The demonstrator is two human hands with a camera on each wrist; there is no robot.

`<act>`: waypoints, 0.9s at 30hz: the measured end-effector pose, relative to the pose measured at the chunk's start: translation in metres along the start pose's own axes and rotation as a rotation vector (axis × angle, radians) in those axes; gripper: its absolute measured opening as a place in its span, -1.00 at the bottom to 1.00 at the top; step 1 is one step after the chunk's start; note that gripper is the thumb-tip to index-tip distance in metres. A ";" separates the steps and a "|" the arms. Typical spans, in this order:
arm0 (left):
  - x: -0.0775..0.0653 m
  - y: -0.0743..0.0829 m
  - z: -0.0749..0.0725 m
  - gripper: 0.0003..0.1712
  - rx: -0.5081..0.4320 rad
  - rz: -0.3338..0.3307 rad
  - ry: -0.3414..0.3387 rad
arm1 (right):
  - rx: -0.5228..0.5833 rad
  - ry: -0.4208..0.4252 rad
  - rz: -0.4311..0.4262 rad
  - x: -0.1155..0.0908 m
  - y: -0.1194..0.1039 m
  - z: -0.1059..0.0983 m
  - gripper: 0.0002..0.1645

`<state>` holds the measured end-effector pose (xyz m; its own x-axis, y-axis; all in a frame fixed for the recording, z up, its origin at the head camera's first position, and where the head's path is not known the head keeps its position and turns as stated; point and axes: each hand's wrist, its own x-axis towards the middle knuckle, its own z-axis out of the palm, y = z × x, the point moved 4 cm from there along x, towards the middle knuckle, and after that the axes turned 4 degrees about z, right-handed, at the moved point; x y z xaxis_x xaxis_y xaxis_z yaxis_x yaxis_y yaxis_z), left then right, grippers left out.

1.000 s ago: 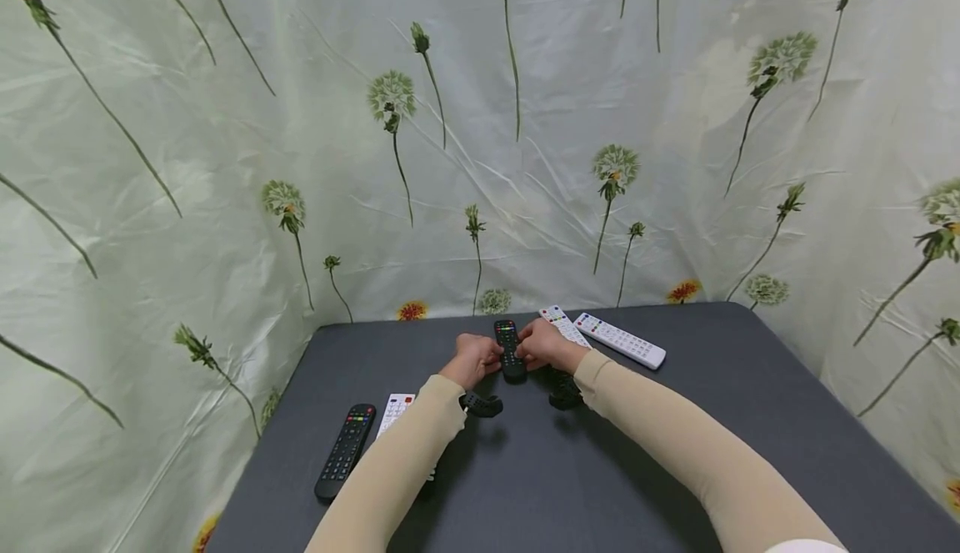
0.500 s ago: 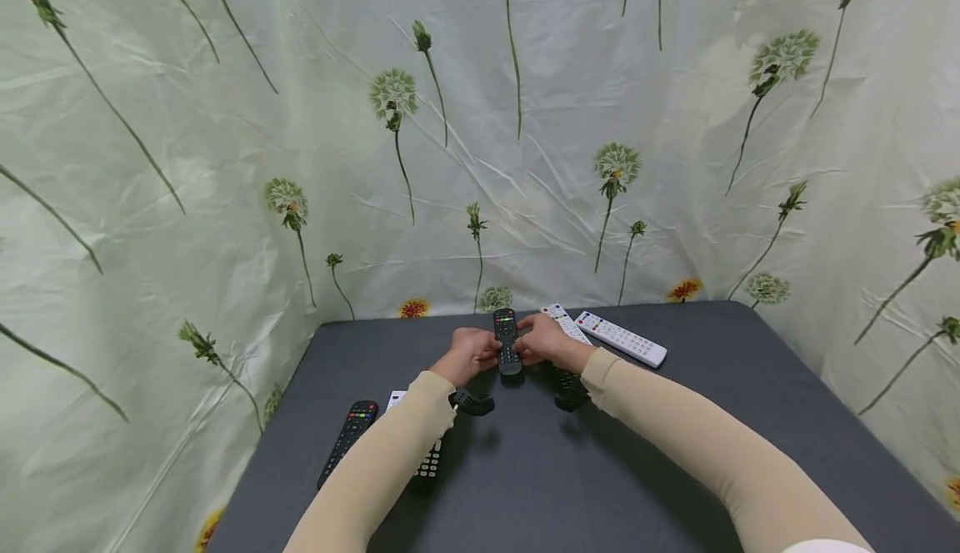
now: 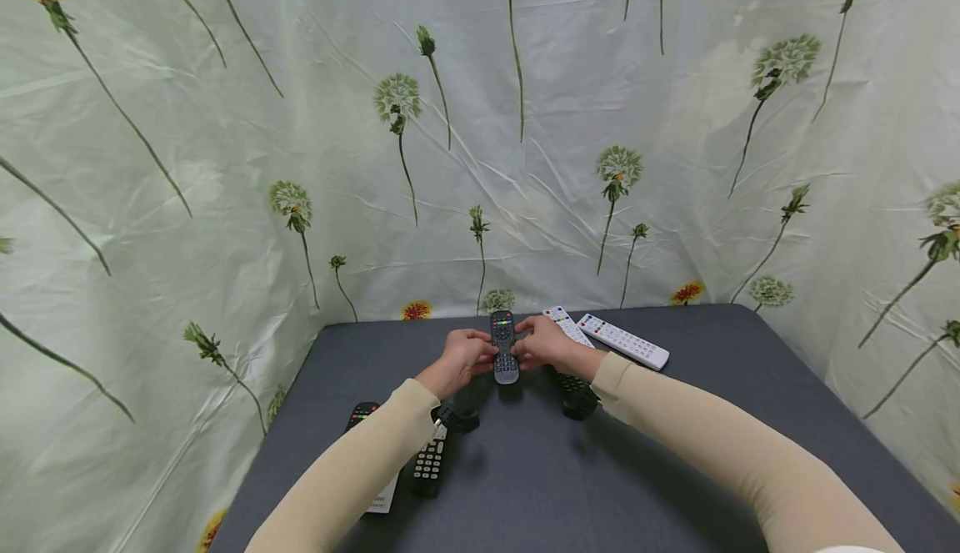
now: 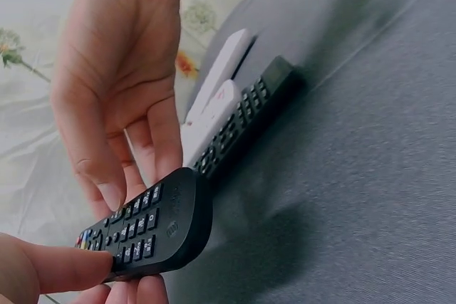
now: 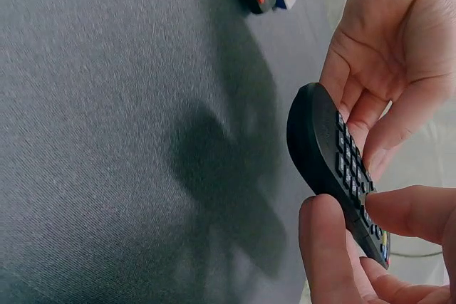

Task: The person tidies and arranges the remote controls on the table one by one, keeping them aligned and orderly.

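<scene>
Both hands hold one black remote control [image 3: 504, 349] between them at the back middle of the dark table. Its upper end carries coloured buttons; its plain lower end faces the body. My left hand [image 3: 456, 358] pinches one long side, thumb on the keys in the left wrist view. From the opposite side, my right hand [image 3: 546, 343] pinches it too, its thumb [image 5: 413, 208] over the keypad. Below the remote's lower end, a shadow [image 5: 214, 169] falls on the cloth, so it is raised off the table.
Two white remotes lie back right, one partly behind the right hand; a black remote [image 4: 246, 115] is beside them. At front left, a black remote [image 3: 363, 413], a white remote [image 3: 382, 499] and a black remote with pale keys [image 3: 429, 463] lie partly under the left sleeve. A flowered curtain [image 3: 480, 161] hangs behind.
The black remote has come up off the table and shifted slightly left, held by both hands. My left forearm has swung left, uncovering more of the pale-keyed remote.
</scene>
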<state>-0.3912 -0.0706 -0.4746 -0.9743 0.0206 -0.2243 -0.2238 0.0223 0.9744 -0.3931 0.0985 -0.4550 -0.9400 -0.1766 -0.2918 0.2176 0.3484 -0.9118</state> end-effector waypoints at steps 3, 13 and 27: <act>-0.007 0.002 -0.002 -0.66 0.011 0.013 -0.002 | 0.006 -0.013 -0.007 -0.004 -0.001 0.002 -0.37; -0.025 0.004 -0.007 -0.62 0.033 0.043 -0.031 | 0.049 -0.031 -0.026 -0.018 -0.002 0.008 -0.42; -0.058 -0.006 -0.026 -0.62 0.070 0.058 -0.091 | 0.110 -0.162 0.011 -0.044 0.005 0.026 -0.43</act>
<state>-0.3341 -0.0979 -0.4666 -0.9786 0.1144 -0.1712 -0.1617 0.0878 0.9829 -0.3435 0.0846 -0.4543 -0.8846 -0.3222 -0.3370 0.2638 0.2502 -0.9316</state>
